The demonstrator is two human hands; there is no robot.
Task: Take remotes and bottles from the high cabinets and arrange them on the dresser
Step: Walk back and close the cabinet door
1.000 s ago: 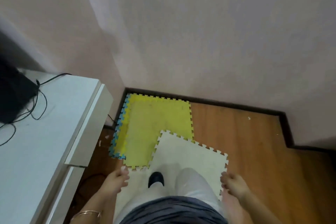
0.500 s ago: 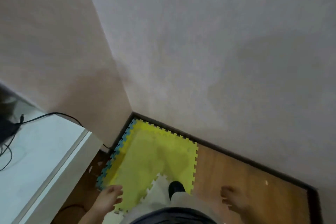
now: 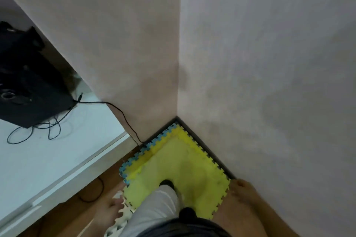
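Note:
I look down into a room corner. The white dresser (image 3: 48, 156) fills the lower left, its top bare apart from a black device (image 3: 25, 82) and loose black cables (image 3: 38, 131). My left hand (image 3: 109, 211) hangs at my side beside the dresser front, fingers loosely apart and empty. At the lower right my right hand (image 3: 244, 192) hangs close to the wall, also empty with relaxed fingers. No remote, bottle or cabinet is in view.
Two plain walls meet in the corner (image 3: 178, 82). A yellow foam mat (image 3: 179, 171) with a blue edge lies on the wooden floor, a white mat (image 3: 117, 215) beside it. My legs and dark shoes (image 3: 167, 183) stand on the yellow mat. A cable (image 3: 123, 115) drops behind the dresser.
My view has turned left and moved closer to the corner; the dresser and black device came further into sight. I stepped onto the yellow mat. Both hands still hang empty.

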